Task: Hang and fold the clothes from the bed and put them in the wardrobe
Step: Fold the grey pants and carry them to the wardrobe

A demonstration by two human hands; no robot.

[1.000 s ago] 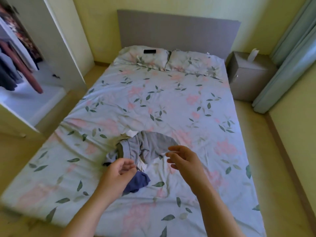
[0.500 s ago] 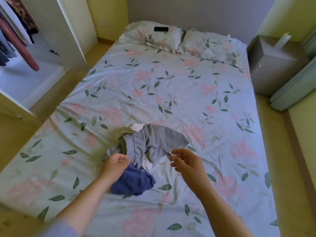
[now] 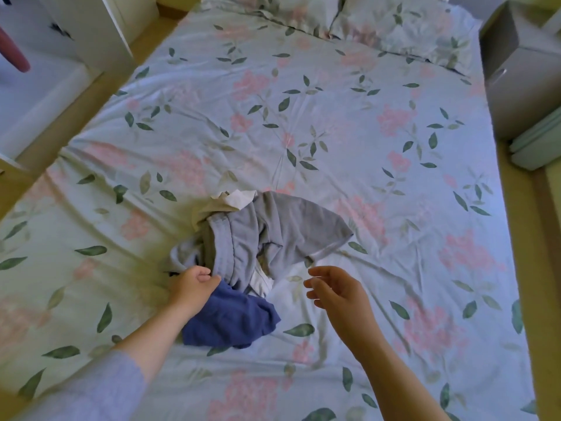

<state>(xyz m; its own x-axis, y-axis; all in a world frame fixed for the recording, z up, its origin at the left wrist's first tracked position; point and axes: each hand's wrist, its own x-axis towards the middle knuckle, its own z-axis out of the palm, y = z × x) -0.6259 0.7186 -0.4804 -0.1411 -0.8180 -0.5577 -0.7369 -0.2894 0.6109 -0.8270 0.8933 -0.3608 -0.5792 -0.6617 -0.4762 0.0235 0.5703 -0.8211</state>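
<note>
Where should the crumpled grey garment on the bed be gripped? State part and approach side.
Probably its hemmed right corner, approached from the near right: that flap of the crumpled grey fabric garment lies flat and uncovered on the floral bedsheet, just ahead of the right hand.

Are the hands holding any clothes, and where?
The right hand holds nothing. The left hand curls at the near edge of the grey garment; whether it grips cannot be told.
</note>
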